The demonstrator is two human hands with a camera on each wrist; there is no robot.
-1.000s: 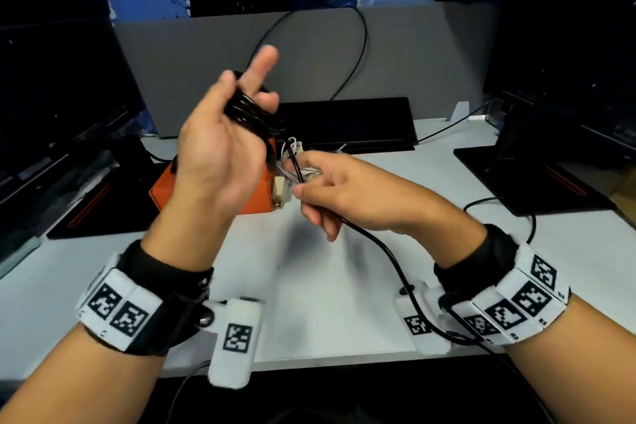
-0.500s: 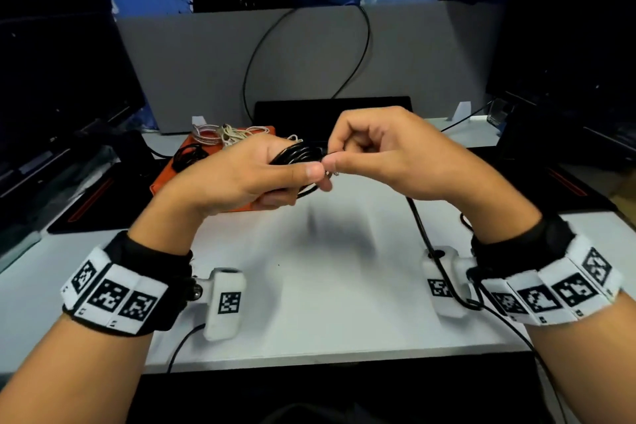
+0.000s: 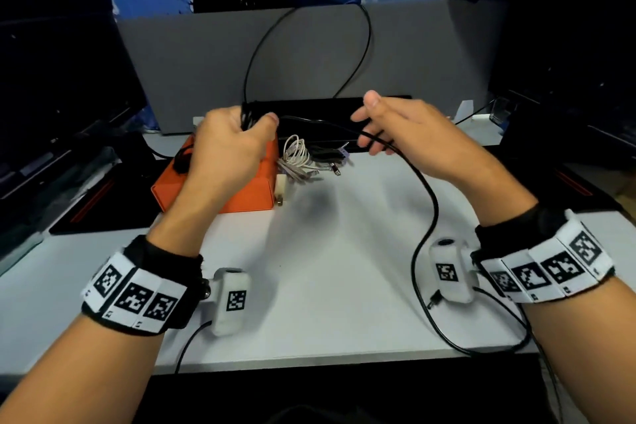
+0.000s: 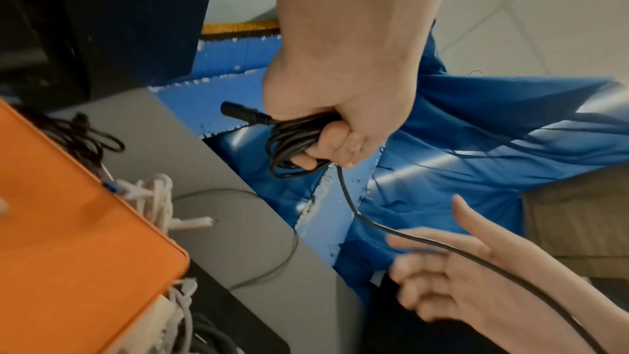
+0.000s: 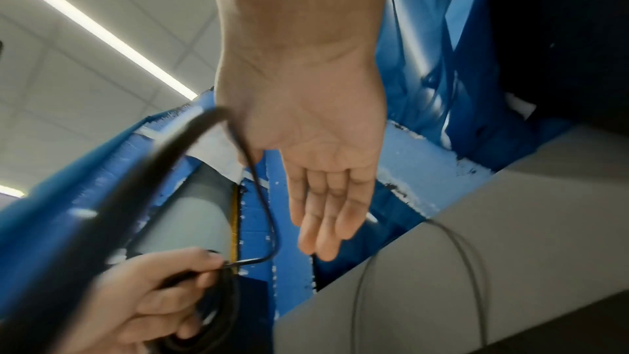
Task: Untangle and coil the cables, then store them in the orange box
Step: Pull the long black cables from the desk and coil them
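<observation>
Black cable (image 3: 425,189) is the one being wound: the left hand (image 3: 227,151) clamps a bundle of finished loops (image 4: 296,144) in its curled fingers, the barrel connector (image 4: 243,115) poking out beside the thumb. From under those fingers the free run crosses to the right hand (image 3: 406,134), whose fingers are spread and relaxed — the strand merely drapes over them, then falls toward the white desk (image 3: 327,286). To coil well, the right hand probably ought to guide each new turn up to the left thumb at the same loop size, letting the cable slide and untwist rather than pinching it. The orange box (image 3: 247,193) sits just below the left knuckles, the white cable tangle (image 3: 297,158) beside it — both apparently waiting.
</observation>
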